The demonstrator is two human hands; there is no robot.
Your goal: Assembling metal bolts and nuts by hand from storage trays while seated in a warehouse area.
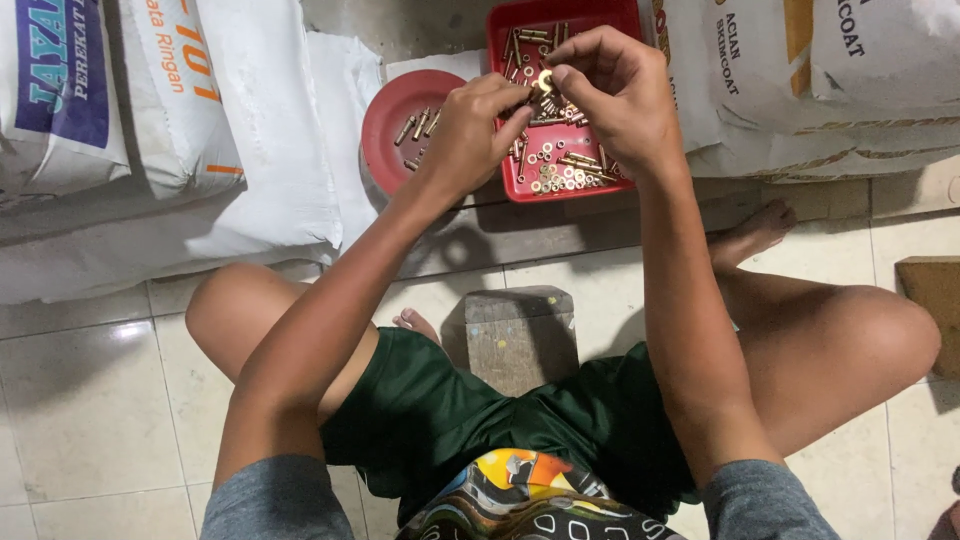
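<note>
My left hand (pixel 472 132) and my right hand (pixel 612 88) meet above a red square tray (pixel 505 40) full of several brass bolts and washers (pixel 565 165). Between the fingertips of both hands sits a small brass washer and bolt (pixel 543 82). The left fingers pinch the bolt end, the right thumb and forefinger pinch the washer. A round red dish (pixel 385 115) with several brass bolts (pixel 418 127) lies just left of the tray, under my left wrist.
Large white sacks (pixel 200 120) are stacked at the left and at the right (pixel 830 90). A grey stone block (pixel 520 335) stands on the tiled floor between my bent legs. A wooden block (pixel 935 300) lies at the right edge.
</note>
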